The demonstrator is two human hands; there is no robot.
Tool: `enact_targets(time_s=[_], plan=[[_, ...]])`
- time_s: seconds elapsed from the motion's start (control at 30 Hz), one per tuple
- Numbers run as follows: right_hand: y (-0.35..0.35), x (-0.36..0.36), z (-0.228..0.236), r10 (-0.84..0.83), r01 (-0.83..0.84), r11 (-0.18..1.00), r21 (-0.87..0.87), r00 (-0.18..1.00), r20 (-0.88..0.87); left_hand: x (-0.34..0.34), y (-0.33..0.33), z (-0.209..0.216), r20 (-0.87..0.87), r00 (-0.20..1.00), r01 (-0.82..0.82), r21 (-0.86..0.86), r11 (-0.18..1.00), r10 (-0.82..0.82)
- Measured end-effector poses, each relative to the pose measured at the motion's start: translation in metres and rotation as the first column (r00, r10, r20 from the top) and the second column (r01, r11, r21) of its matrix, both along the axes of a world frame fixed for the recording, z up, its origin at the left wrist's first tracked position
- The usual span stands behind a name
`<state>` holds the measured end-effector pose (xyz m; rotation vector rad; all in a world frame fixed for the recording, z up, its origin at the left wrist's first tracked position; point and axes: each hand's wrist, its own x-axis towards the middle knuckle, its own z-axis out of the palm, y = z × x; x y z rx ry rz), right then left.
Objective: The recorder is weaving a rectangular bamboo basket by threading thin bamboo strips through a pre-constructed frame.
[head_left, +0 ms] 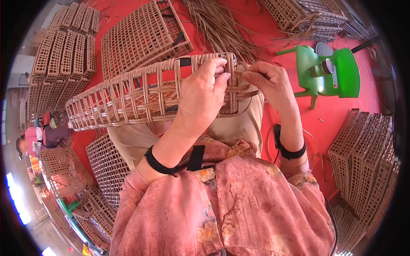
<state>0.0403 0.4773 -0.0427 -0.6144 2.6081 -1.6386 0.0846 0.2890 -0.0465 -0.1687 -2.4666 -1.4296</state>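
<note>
A long, brown woven wicker basket frame (128,96) lies across my lap, its right end in front of me. My left hand (198,96) is closed on that end, with thumb and fingertips at the corner post. Just right of the corner, my right hand (273,83) pinches a thin wicker strand (247,93) between thumb and forefinger. The strand loops out from the basket's end. Part of the weave is hidden behind my left hand.
Another open-weave basket (132,38) and a bundle of loose strands (220,32) lie ahead on the red floor (311,121). A green stool (348,77) bearing a jar (320,67) stands right. Basket stacks (363,158) surround me. Another person (36,138) is at far left.
</note>
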Motion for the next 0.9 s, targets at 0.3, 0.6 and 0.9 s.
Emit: enact_targets(time_s=[0.3, 0.6, 0.9], plan=[[-0.007, -0.010, -0.002, 0.028, -0.029, 0.999, 0.017, 0.996, 0.085, -0.004, -0.002, 0.007, 0.103, 0.994, -0.051, 0.286, 0.957, 0.022], [0.048, -0.007, -0.002, 0.028, -0.004, 0.997, -0.079, 0.949, 0.313, 0.010, -0.033, 0.008, -0.255, 0.959, -0.200, -0.286, 0.937, 0.127], [0.033, -0.009, 0.018, 0.067, -0.068, 0.998, 0.001, 0.983, 0.173, 0.009, -0.033, 0.011, -0.287, 0.952, -0.251, -0.532, 0.809, 0.107]])
